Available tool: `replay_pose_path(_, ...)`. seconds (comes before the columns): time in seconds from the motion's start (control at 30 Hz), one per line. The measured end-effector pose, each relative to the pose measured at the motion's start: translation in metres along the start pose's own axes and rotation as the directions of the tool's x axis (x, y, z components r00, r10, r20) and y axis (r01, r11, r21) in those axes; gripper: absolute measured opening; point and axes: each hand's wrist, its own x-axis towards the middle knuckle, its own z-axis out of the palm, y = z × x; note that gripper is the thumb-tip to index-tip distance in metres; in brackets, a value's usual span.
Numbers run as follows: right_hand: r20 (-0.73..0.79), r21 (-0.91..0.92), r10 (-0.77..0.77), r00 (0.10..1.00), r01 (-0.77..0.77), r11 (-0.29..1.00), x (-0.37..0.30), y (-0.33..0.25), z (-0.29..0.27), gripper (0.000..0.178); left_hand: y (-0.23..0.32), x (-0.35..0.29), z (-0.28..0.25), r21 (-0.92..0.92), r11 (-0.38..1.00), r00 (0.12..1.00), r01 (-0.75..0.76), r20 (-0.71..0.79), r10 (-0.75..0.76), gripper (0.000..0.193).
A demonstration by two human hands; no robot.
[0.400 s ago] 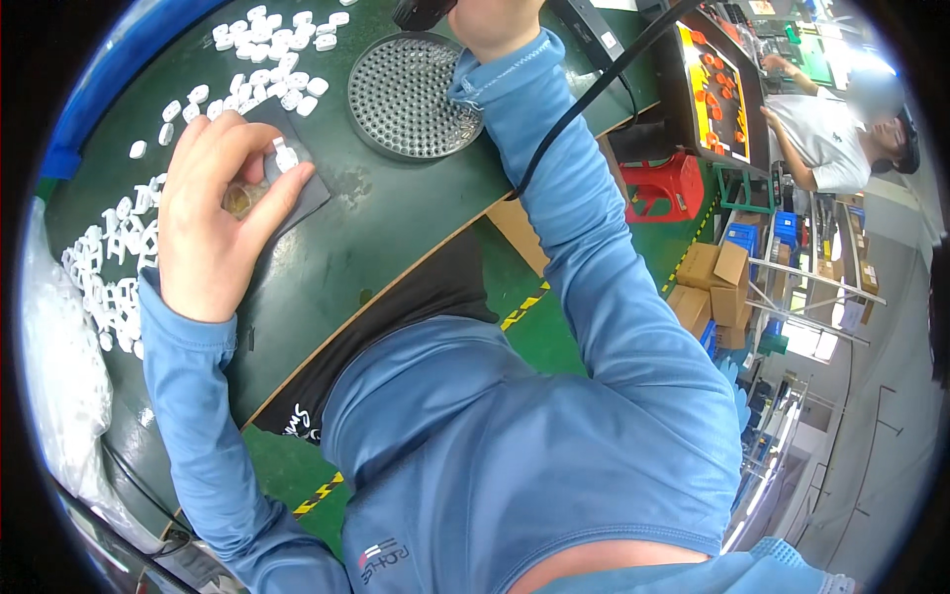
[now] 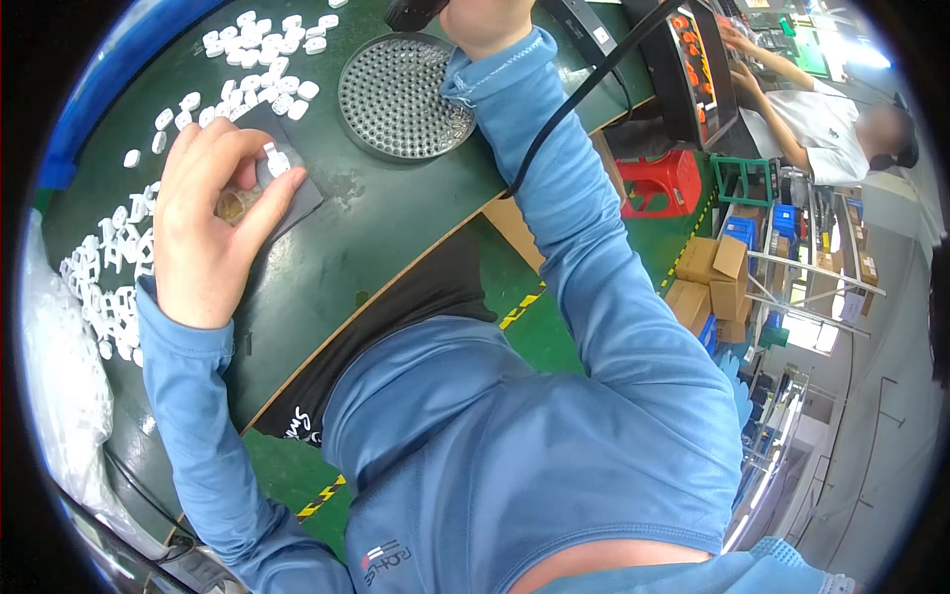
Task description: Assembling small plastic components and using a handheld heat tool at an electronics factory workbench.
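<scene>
At the left of the green table, my left hand (image 2: 198,223) pinches a small white plastic piece (image 2: 276,159) between thumb and fingertips. A thin dark square pad (image 2: 305,203) lies under these fingers. Behind the curled fingers shows a small round yellowish thing, too hidden to name. My right hand (image 2: 490,22) is at the top edge, closed on a black rounded tool (image 2: 414,13) that the frame cuts off. Just below it, partly covered by my right cuff, stands a round grey tray (image 2: 354,134) with a grid of small holes.
Loose white plastic pieces (image 2: 252,45) lie at the far left, and more white parts (image 2: 109,267) beside a clear plastic bag (image 2: 64,346). A black cable (image 2: 564,121) crosses my right sleeve. Beyond are a red stool (image 2: 661,186), cartons (image 2: 714,262) and a co-worker (image 2: 816,124).
The table and what is on it appear shifted slightly left. Both hands keep their grips. At the far right, the co-worker's arms have moved.
</scene>
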Motion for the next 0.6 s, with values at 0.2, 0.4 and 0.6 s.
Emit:
replay_pose_path(0.2, -0.126, -0.173, 0.106, 0.986, -0.127, 0.977, 0.000, -0.011, 0.016, 0.061, -0.005, -0.002, -0.002, 0.011, 0.999, 0.999, -0.032, 0.018, 0.032, 0.025)
replay_pose_path(0.4, -0.246, 0.228, 0.240, 0.939, -0.185, 0.956, 0.012, -0.031, 0.036, 0.076, -0.003, -0.003, 0.002, -0.045, 0.999, 1.000, 0.010, -0.028, -0.011, 0.022)
replay_pose_path(0.6, 0.501, 0.410, -0.286, 0.817, 0.067, 0.910, 0.018, -0.043, 0.077, 0.098, -0.010, -0.003, 0.001, -0.005, 0.997, 0.995, -0.075, -0.071, 0.075, 0.023)
